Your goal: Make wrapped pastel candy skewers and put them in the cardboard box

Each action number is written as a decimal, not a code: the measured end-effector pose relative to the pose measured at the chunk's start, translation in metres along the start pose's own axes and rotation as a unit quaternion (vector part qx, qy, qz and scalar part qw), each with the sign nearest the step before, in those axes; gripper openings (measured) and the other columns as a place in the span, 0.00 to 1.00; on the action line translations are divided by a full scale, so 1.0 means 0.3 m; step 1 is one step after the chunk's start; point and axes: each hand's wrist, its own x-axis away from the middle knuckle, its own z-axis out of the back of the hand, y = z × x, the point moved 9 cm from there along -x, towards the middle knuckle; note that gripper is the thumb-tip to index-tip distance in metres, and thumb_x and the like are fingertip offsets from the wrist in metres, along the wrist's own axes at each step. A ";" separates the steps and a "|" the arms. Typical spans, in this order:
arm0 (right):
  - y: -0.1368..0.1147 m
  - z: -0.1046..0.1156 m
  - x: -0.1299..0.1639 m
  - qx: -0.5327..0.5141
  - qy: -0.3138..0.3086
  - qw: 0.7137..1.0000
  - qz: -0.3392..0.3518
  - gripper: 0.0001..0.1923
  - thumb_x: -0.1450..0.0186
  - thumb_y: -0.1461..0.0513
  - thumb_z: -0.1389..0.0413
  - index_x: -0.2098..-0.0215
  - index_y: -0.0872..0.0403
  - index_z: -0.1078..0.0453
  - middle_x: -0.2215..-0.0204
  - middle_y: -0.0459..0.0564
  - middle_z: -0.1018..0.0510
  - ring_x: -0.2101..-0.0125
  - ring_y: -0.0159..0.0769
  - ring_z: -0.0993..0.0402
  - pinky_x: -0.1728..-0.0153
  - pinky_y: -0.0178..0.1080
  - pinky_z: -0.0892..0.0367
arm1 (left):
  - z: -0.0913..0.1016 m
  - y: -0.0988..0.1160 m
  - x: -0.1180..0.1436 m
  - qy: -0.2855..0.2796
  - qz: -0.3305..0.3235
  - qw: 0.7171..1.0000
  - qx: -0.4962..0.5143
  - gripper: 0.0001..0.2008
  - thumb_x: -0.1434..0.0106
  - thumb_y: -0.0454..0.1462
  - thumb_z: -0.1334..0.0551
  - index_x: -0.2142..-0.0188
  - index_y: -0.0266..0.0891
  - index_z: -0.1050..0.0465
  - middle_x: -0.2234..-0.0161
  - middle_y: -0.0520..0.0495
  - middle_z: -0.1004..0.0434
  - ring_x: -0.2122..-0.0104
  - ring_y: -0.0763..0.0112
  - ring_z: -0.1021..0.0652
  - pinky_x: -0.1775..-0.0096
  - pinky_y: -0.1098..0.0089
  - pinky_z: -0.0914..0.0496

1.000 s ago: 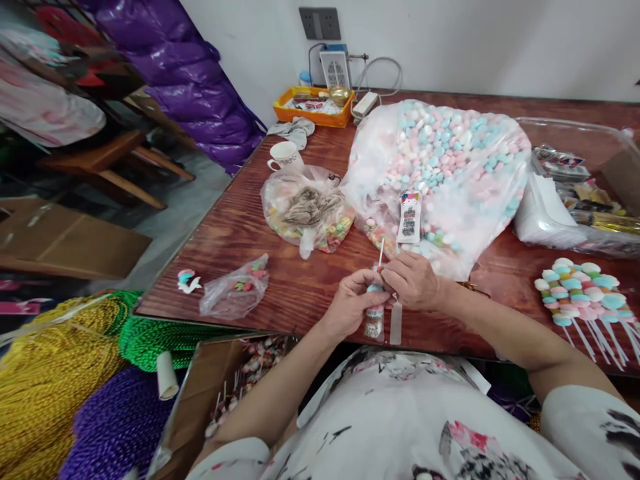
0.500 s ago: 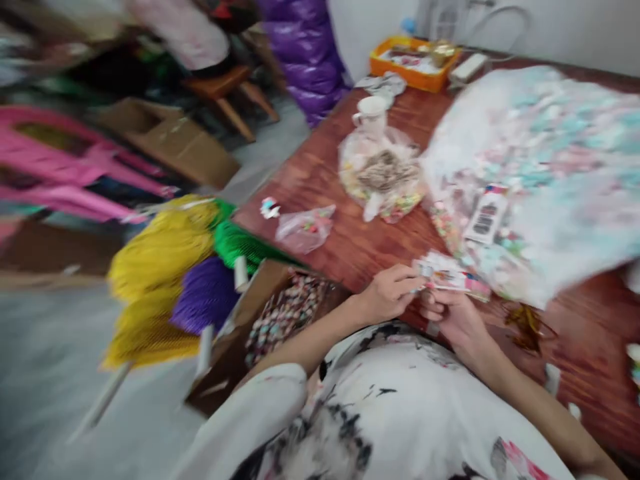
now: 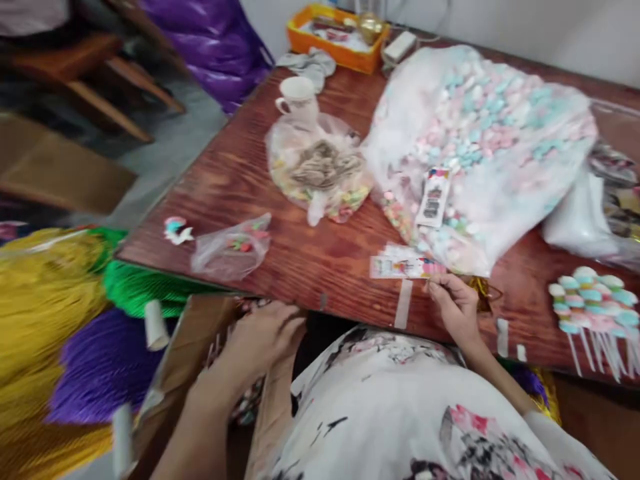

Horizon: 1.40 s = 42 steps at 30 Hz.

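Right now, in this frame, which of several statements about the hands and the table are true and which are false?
1. The right hand holds one end of the printed packets. True.
2. The left hand is on the purple wrapped bundle. False: it is at the cardboard box.
3. The marshmallow sticks lie to the right of the right hand. True.
4. The white mug lies on its side. False: it stands upright.
5. The tray near the wall is blue. False: it is orange.
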 end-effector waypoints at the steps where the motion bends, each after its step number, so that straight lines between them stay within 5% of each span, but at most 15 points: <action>1: 0.011 0.031 0.005 0.000 0.026 1.000 -0.005 0.07 0.34 0.61 0.45 0.69 0.53 0.27 0.76 0.44 0.26 0.75 0.31 0.33 0.71 0.35 0.36 | -0.019 0.117 -0.074 0.011 -0.058 0.998 0.015 0.11 0.33 0.40 0.43 0.62 0.40 0.23 0.62 0.45 0.20 0.62 0.64 0.22 0.58 0.64 0.27; 4: 0.021 0.095 0.041 0.023 0.061 0.998 0.012 0.06 0.33 0.62 0.46 0.67 0.53 0.28 0.74 0.45 0.24 0.73 0.32 0.29 0.70 0.35 0.34 | -0.092 0.456 -0.272 -0.012 -0.203 0.979 0.007 0.11 0.32 0.36 0.46 0.62 0.37 0.24 0.62 0.42 0.22 0.60 0.64 0.24 0.53 0.63 0.29; 7: -0.024 0.094 0.061 0.132 0.027 0.986 0.093 0.07 0.32 0.64 0.48 0.66 0.53 0.29 0.72 0.47 0.23 0.70 0.33 0.27 0.66 0.37 0.32 | -0.151 0.600 -0.403 -0.033 -0.226 0.971 -0.069 0.09 0.34 0.32 0.45 0.66 0.35 0.26 0.63 0.40 0.25 0.59 0.59 0.26 0.55 0.60 0.30; 11: -0.070 -0.037 0.003 0.363 -0.077 0.913 0.169 0.09 0.33 0.67 0.50 0.63 0.55 0.28 0.65 0.54 0.21 0.62 0.40 0.27 0.59 0.42 0.32 | -0.201 0.587 -0.438 -0.053 -0.221 0.970 -0.087 0.09 0.36 0.31 0.45 0.67 0.35 0.26 0.64 0.40 0.25 0.60 0.60 0.26 0.57 0.62 0.30; 15: -0.026 -0.207 -0.117 0.506 -0.174 0.835 0.130 0.08 0.35 0.67 0.49 0.63 0.58 0.28 0.62 0.60 0.24 0.57 0.50 0.30 0.62 0.46 0.34 | -0.227 0.541 -0.426 -0.048 -0.224 0.969 -0.089 0.08 0.37 0.30 0.43 0.68 0.35 0.26 0.65 0.41 0.24 0.62 0.60 0.25 0.60 0.63 0.30; 18: -0.009 -0.276 -0.150 0.520 -0.216 0.820 0.105 0.10 0.36 0.68 0.51 0.59 0.59 0.30 0.60 0.62 0.25 0.57 0.49 0.31 0.64 0.45 0.35 | -0.232 0.532 -0.414 -0.046 -0.245 0.965 -0.077 0.07 0.37 0.30 0.42 0.69 0.36 0.26 0.66 0.43 0.25 0.63 0.62 0.25 0.60 0.65 0.30; 20: -0.028 -0.260 -0.127 0.512 -0.213 0.824 0.116 0.10 0.37 0.69 0.50 0.60 0.59 0.30 0.61 0.61 0.25 0.58 0.48 0.31 0.64 0.44 0.36 | -0.224 0.532 -0.407 -0.042 -0.256 0.963 -0.071 0.07 0.36 0.30 0.43 0.68 0.37 0.26 0.66 0.43 0.25 0.63 0.63 0.25 0.60 0.65 0.30; 24: -0.080 -0.086 -0.008 0.487 -0.129 0.848 0.166 0.08 0.38 0.72 0.51 0.66 0.57 0.32 0.67 0.56 0.26 0.63 0.43 0.33 0.64 0.42 0.38 | -0.197 0.564 -0.423 -0.027 -0.260 0.963 -0.070 0.08 0.33 0.35 0.43 0.65 0.37 0.26 0.64 0.43 0.25 0.62 0.62 0.26 0.59 0.63 0.31; 27: -0.037 0.064 0.086 0.495 -0.047 0.857 0.138 0.08 0.35 0.70 0.51 0.68 0.55 0.32 0.70 0.52 0.26 0.66 0.40 0.33 0.65 0.40 0.40 | -0.212 0.644 -0.459 -0.038 -0.280 0.956 -0.084 0.07 0.35 0.35 0.42 0.60 0.37 0.26 0.60 0.40 0.26 0.58 0.58 0.28 0.57 0.61 0.31; 31: 0.030 0.137 0.165 0.512 0.020 0.852 0.109 0.08 0.34 0.68 0.49 0.67 0.54 0.29 0.71 0.51 0.26 0.67 0.38 0.31 0.66 0.39 0.39 | -0.289 0.742 -0.507 -0.063 -0.291 0.942 -0.156 0.12 0.40 0.28 0.42 0.57 0.33 0.27 0.60 0.38 0.27 0.59 0.57 0.28 0.61 0.63 0.31; 35: -0.007 0.273 0.179 0.465 0.154 0.862 0.128 0.06 0.33 0.65 0.47 0.60 0.54 0.28 0.65 0.52 0.23 0.63 0.37 0.28 0.60 0.37 0.34 | -0.331 0.756 -0.528 -0.018 -0.315 0.922 -0.224 0.11 0.39 0.25 0.46 0.65 0.31 0.26 0.66 0.37 0.26 0.65 0.56 0.27 0.68 0.63 0.32; 38: -0.025 0.477 0.216 0.485 0.245 0.833 0.109 0.07 0.34 0.66 0.47 0.62 0.53 0.27 0.66 0.52 0.22 0.63 0.38 0.27 0.60 0.39 0.32 | -0.310 0.727 -0.527 0.053 -0.367 0.905 -0.210 0.10 0.38 0.27 0.45 0.65 0.34 0.25 0.69 0.40 0.25 0.67 0.58 0.26 0.67 0.62 0.31; 42: -0.029 0.817 0.332 0.548 0.374 0.747 0.040 0.11 0.35 0.66 0.49 0.62 0.53 0.24 0.65 0.55 0.22 0.62 0.42 0.28 0.59 0.43 0.32 | -0.242 0.662 -0.524 0.152 -0.399 0.897 -0.115 0.09 0.38 0.30 0.43 0.63 0.39 0.24 0.67 0.44 0.22 0.65 0.63 0.23 0.64 0.66 0.29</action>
